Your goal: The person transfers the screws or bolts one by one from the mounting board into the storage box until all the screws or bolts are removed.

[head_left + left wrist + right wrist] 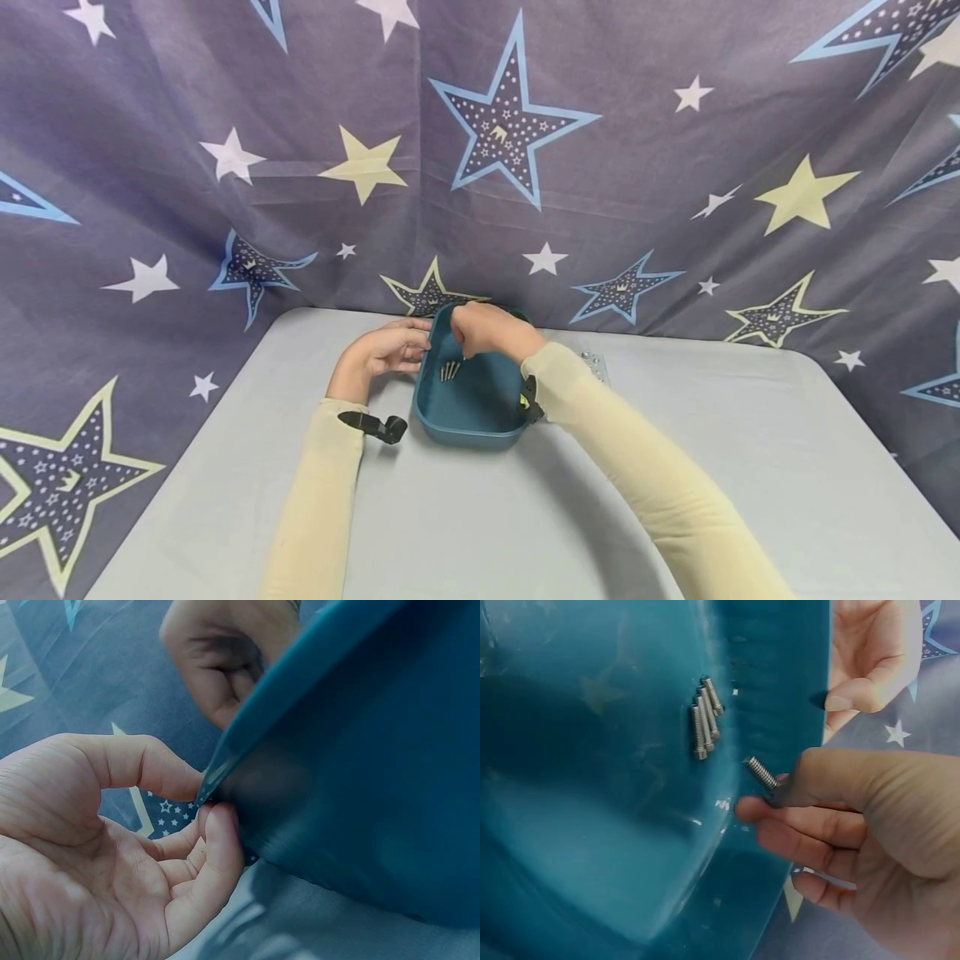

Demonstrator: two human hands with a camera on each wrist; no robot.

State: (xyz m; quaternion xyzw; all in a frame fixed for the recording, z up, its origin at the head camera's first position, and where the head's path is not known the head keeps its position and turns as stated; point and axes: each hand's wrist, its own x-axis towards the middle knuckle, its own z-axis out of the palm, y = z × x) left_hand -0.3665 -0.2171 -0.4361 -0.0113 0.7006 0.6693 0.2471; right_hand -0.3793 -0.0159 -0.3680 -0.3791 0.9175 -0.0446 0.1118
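A teal plastic bin (pixel 468 437) stands on the table, with several metal screws (pixel 705 720) lying together on its floor. Over the inside of the bin, my right hand (pixel 483 327) pinches one more screw (pixel 761 774) between thumb and forefinger, its threaded end pointing out toward the others. My left hand (pixel 390 346) is at the bin's left side. In the left wrist view its thumb and fingers (pixel 217 847) pinch the bin's rim (pixel 255 712), and the right hand shows beyond that rim.
Partly hidden behind the right forearm, a clear packet (pixel 595 364) of small shiny metal pieces lies right of the bin. The light grey table (pixel 420 517) meets a star-patterned cloth (pixel 315 225) at the back and sides. Wrist cameras (pixel 378 427) are strapped over both sleeves.
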